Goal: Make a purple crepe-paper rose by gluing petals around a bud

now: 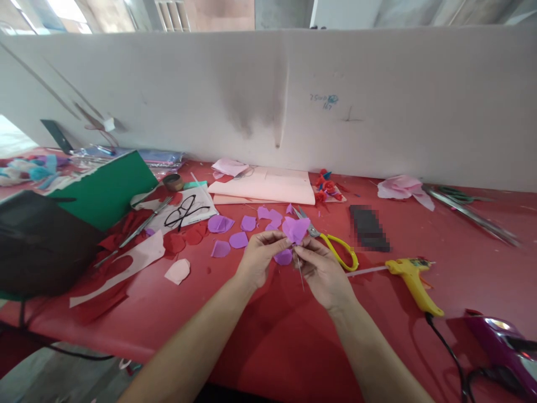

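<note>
Both my hands meet over the middle of the red table. My left hand and my right hand pinch a purple paper flower between their fingertips. A thin wire stem hangs down from it by my right hand. Several loose purple paper petals lie on the table just beyond and left of my hands. One more purple petal lies under my fingers.
Yellow-handled scissors lie right of my hands, a yellow glue gun farther right. A dark flat object, pink paper sheets, red paper scraps, eyeglasses, green card, a black bag and a white wall surround.
</note>
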{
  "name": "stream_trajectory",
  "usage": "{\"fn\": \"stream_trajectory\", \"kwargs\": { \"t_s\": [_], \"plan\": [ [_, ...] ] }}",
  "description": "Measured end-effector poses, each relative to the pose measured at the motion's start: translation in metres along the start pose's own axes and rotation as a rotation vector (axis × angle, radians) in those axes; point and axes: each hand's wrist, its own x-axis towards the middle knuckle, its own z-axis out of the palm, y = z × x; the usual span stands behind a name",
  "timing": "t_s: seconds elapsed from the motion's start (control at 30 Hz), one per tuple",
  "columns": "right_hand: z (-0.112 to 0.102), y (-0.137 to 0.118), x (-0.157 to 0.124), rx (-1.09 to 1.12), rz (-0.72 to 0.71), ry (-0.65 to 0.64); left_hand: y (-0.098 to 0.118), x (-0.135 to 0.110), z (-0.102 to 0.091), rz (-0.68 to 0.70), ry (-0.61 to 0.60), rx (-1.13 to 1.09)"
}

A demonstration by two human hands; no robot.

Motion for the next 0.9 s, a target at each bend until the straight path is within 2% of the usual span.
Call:
{"fn": "stream_trajectory", "kwargs": {
  "t_s": [0.37,0.53,0.9],
  "plan": [
    [0.0006,0.0004,-0.0002,-0.047,-0.015,0.019,0.0036,-0.0013,0.0011,0.093,0.025,0.057],
    [0.002,0.0004,-0.0003,-0.089,-0.031,0.043,0.007,-0.0029,0.0004,0.072,-0.009,0.083],
    [-0.0005,0.0043,0.0023,-0.142,-0.074,0.051,0.008,-0.003,0.0015,0.022,0.033,0.064]
  ]
}}
